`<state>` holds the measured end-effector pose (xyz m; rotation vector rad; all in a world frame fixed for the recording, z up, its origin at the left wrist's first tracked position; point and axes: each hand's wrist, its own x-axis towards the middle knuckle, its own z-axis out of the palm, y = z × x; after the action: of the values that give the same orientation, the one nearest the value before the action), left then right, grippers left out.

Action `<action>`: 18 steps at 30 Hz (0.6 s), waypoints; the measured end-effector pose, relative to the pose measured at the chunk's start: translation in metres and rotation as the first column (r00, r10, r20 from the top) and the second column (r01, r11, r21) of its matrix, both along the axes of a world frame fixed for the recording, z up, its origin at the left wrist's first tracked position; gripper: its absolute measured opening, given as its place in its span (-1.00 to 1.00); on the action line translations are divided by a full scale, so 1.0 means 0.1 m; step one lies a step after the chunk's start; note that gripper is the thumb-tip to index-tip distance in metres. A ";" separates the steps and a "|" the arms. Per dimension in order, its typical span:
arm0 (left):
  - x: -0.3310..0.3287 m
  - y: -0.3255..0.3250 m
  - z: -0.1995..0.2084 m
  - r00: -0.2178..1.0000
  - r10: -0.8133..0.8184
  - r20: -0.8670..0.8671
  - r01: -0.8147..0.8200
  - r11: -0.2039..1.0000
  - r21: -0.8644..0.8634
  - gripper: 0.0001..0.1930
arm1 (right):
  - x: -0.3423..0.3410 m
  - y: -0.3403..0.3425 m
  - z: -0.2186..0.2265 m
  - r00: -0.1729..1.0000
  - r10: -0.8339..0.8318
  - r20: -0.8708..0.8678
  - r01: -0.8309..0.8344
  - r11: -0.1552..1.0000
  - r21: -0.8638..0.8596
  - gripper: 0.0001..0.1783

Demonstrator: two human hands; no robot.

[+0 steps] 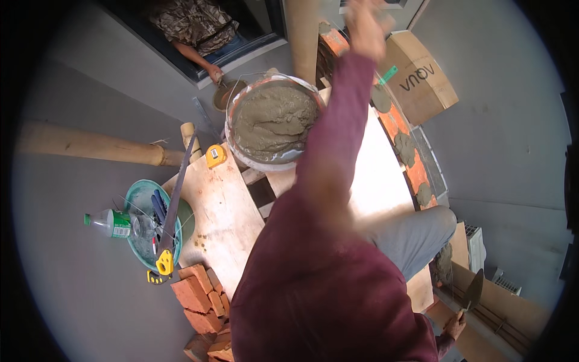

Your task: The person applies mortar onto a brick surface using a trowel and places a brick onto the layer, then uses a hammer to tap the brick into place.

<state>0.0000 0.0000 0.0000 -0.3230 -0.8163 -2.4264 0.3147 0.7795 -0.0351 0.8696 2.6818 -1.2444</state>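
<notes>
Gripped by the handle in the right hand, low at the right edge of the body: a pointed trowel, blade away from the fingers, long axis running forward and a little rightward. Too small to tell a loaded blade from a bare one.

Ahead and to the left of the trowel, a brick course with separate mortar dabs on top, slanting forward and leftward, so at an angle to the trowel's axis. Between the left arm and the near end of the course, a bent knee in grey trousers. By the far end of the course, the left hand, stretched well forward and blurred; cannot tell open from closed. Just right of the course, a cardboard box.

Much farther from the trowel, forward and left across the body, a bucket of wet mortar, clearly nearer to the left hand than to the right, its right side partly behind the maroon sleeve.

Left of that, on a plywood board, a yellow tape measure; beyond, a handsaw across a teal basin. Nearer, stacked bricks.
</notes>
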 end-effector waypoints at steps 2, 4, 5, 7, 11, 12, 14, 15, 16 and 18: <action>0.31 0.63 -0.01 0.999 -0.045 0.028 0.042 0.992 0.121 -0.78 | 0.10 0.09 0.02 0.997 -0.048 -0.065 0.047 0.999 -0.009 -0.83; 1.15 1.05 -0.46 0.843 -0.413 0.345 0.495 0.847 -0.194 -0.76 | -0.03 0.09 -0.02 0.998 -0.012 -0.064 0.011 1.000 -0.006 -0.82; 1.44 1.34 -0.76 0.716 -0.505 0.482 0.606 0.792 -0.072 -0.79 | 0.00 0.11 0.02 0.996 -0.021 -0.087 0.022 1.000 0.011 -0.81; 2.08 1.54 -1.16 0.580 -0.495 0.647 0.418 0.862 0.285 -0.86 | -0.07 0.32 0.01 0.996 0.032 -0.086 -0.032 0.999 0.007 -0.77; 2.82 1.09 -2.53 0.666 0.055 0.744 0.060 0.990 -0.127 -0.85 | -0.05 0.10 0.21 0.985 0.027 -0.169 -0.041 0.996 -0.081 -0.70; 2.72 0.79 -2.33 0.611 0.056 0.790 -0.075 0.997 -0.013 -0.83 | -0.02 0.01 0.25 0.980 -0.013 -0.200 -0.014 0.991 -0.133 -0.71; 2.38 0.27 -1.28 0.429 -0.026 0.903 -0.484 0.837 0.254 -0.80 | 0.05 -0.09 -0.04 0.964 -0.041 -0.264 -0.017 0.977 -0.214 -0.68; 2.34 0.14 -1.27 0.494 0.025 0.869 -0.470 0.849 0.243 -0.75 | 0.04 -0.27 0.05 0.955 -0.085 -0.284 0.016 0.971 -0.238 -0.66; 2.50 0.19 -1.29 0.522 0.044 0.852 -0.473 0.846 0.246 -0.69 | 0.09 -0.36 0.37 0.957 -0.111 -0.267 0.051 0.973 -0.224 -0.62; 2.66 0.19 -1.17 0.581 -0.016 0.814 -0.476 0.804 0.356 -0.56 | 0.22 -0.34 0.58 0.955 -0.145 -0.260 0.072 0.960 -0.271 -0.54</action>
<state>0.2661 0.0194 -0.1172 1.1200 -0.3779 -2.3385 0.3366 0.7450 0.0231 0.8738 2.6081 -1.8199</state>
